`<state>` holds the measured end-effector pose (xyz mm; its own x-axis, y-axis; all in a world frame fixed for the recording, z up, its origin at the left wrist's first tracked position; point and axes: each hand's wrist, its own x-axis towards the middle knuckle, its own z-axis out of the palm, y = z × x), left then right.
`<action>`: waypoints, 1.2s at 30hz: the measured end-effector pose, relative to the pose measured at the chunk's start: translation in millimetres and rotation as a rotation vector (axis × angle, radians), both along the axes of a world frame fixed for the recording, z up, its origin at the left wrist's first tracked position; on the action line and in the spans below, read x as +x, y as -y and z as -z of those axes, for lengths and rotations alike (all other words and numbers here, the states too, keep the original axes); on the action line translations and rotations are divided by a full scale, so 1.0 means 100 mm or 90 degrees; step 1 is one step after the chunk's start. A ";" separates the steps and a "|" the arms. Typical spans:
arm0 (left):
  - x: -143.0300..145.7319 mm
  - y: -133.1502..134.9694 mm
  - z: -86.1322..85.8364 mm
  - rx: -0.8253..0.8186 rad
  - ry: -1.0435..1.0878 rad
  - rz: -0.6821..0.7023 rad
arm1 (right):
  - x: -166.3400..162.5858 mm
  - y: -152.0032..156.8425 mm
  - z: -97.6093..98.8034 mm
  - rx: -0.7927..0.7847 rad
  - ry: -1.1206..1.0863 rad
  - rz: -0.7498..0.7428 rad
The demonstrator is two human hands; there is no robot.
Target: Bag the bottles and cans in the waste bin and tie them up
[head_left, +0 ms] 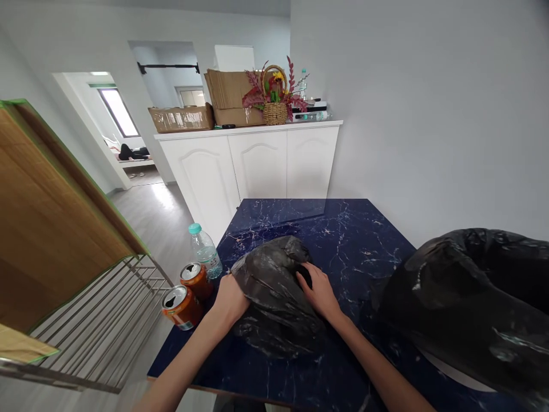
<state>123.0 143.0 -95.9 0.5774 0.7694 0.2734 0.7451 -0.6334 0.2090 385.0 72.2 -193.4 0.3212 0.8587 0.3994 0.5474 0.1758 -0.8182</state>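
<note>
A crumpled black plastic bag (274, 292) lies in front of me on the dark blue, marble-patterned table (351, 229). On its left side is my left hand (231, 297), its fingers covered by the plastic, so their pose is hidden. My right hand (317, 289) grips the bag's right side, thumb and fingers curled around a fold with a dark gap. Left of my left hand, two opened orange cans (183, 312) (196, 279) stand by the table edge. Just behind them is a clear plastic bottle (206, 252) with a teal cap.
A bin lined with a black bag (441, 297) stands at the right of the table. On the left is a metal rack (107, 320) under a brown mat (51, 212). Behind the table, a white cabinet (261, 154) bears cardboard boxes (182, 118) and a flower basket (275, 113).
</note>
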 end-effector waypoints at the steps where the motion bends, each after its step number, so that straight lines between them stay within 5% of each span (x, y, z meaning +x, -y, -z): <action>1: -0.06 0.09 -0.06 -0.004 -0.006 -0.012 | 0.00 -0.01 0.04 -0.008 0.027 -0.003; 5: -0.29 0.49 -0.31 -0.028 0.045 -0.043 | 0.02 -0.02 0.17 -0.018 0.108 0.006; 11: -0.70 1.10 -0.61 -0.106 0.348 -0.135 | 0.09 0.01 0.26 -0.031 0.166 0.004; 17: -1.32 1.56 -0.98 0.009 0.342 -0.288 | 0.08 0.06 0.26 -0.047 0.172 -0.006; 21: -1.53 1.56 -1.08 0.148 0.209 -0.368 | 0.07 0.08 0.21 -0.040 0.155 -0.011; 26: -1.56 1.41 -0.99 0.196 0.114 -0.365 | -0.01 0.24 -0.08 -0.014 0.114 0.013; 32: -1.56 1.29 -0.92 0.207 0.086 -0.357 | -0.34 0.87 -0.58 0.036 0.089 -0.105; 36: -1.58 1.26 -0.89 0.200 0.075 -0.384 | -0.48 1.25 -0.55 -0.052 0.139 -0.156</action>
<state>-35.4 17.3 -6.6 0.0256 0.8207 0.5708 0.9700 -0.1585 0.1842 336.8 -53.0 -138.8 0.0151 0.9317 0.3630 0.6606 0.2632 -0.7031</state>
